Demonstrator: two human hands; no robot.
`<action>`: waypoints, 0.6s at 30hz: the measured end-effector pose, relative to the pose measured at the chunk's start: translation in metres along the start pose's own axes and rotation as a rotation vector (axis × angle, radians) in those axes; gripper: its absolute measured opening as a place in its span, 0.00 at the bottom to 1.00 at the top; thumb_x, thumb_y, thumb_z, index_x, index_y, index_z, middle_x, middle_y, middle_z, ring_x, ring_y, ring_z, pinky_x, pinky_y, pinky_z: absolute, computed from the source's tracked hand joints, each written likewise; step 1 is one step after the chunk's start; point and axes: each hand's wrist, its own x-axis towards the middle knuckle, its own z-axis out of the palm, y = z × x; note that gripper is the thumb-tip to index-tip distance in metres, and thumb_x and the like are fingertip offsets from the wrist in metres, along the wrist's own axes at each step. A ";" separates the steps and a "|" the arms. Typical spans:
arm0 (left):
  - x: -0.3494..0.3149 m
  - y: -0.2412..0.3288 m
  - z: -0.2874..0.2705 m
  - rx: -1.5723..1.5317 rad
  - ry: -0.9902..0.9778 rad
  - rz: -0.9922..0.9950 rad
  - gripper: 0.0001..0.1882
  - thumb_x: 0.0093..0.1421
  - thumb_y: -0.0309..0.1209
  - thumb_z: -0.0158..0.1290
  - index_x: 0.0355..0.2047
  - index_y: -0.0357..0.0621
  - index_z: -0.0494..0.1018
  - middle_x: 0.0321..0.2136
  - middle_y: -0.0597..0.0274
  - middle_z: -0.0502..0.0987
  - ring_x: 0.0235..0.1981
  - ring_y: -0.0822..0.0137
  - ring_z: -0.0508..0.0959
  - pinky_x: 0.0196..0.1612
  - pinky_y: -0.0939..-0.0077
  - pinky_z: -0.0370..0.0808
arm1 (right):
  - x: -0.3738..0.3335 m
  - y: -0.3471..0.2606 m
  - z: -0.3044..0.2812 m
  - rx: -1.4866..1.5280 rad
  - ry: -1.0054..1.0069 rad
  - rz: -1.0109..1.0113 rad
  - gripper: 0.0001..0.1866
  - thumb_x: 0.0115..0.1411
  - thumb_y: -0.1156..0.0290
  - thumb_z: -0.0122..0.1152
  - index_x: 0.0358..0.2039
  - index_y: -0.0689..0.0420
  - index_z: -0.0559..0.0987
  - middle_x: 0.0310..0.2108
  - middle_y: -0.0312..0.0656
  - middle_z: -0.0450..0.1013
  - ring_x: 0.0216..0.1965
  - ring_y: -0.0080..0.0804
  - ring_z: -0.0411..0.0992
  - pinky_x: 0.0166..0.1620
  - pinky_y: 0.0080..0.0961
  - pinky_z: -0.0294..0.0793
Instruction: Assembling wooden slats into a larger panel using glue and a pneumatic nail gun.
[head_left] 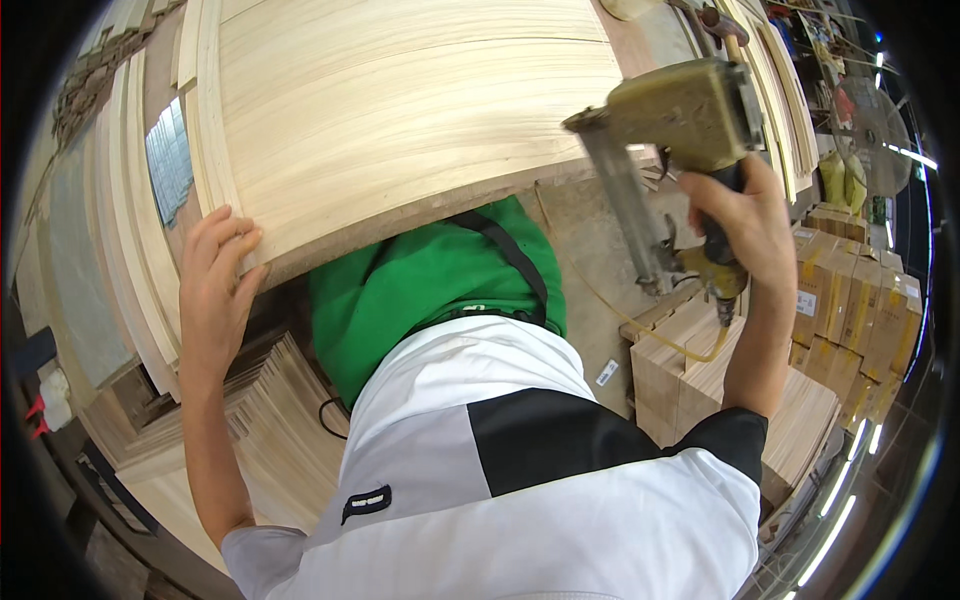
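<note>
Boxes (pixel 836 300), contents hidden | right fingers (pixel 712 197) grip nailer (pixel 680 115) | left fingers (pixel 222 234) touch panel (pixel 420 110), grip unclear

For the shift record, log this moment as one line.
left hand: on near-left corner of wooden panel | right hand: gripping nail gun | yellow hose: hanging from nail gun

Pale wooden panel (pixel 420 100): flat before you, grain visible, your left hand (pixel 218 262) at its near left corner. Nail gun (pixel 685 115): worn olive-gold, black-gripped, held in your right hand (pixel 748 215).
</note>
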 end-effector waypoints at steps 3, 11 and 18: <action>0.000 0.008 -0.004 0.031 0.022 0.015 0.17 0.50 0.15 0.56 0.42 0.35 0.74 0.44 0.56 0.74 0.55 0.53 0.70 0.57 0.60 0.68 | 0.021 0.013 -0.031 -0.084 0.120 0.035 0.13 0.53 0.69 0.65 0.32 0.65 0.75 0.17 0.36 0.69 0.17 0.21 0.67 0.21 0.19 0.66; -0.019 -0.016 -0.045 0.011 0.224 -0.249 0.11 0.57 0.17 0.53 0.41 0.35 0.75 0.36 0.54 0.74 0.39 0.60 0.75 0.44 0.70 0.72 | 0.089 0.063 -0.077 -0.062 0.279 0.094 0.15 0.52 0.64 0.64 0.26 0.64 0.74 0.18 0.38 0.70 0.17 0.24 0.70 0.21 0.23 0.70; -0.030 -0.046 -0.063 0.078 0.321 -0.690 0.08 0.55 0.26 0.60 0.27 0.35 0.73 0.21 0.54 0.71 0.24 0.63 0.70 0.31 0.72 0.67 | 0.126 0.097 -0.073 0.101 0.173 0.088 0.14 0.55 0.59 0.62 0.30 0.56 0.74 0.17 0.31 0.64 0.14 0.21 0.64 0.17 0.23 0.62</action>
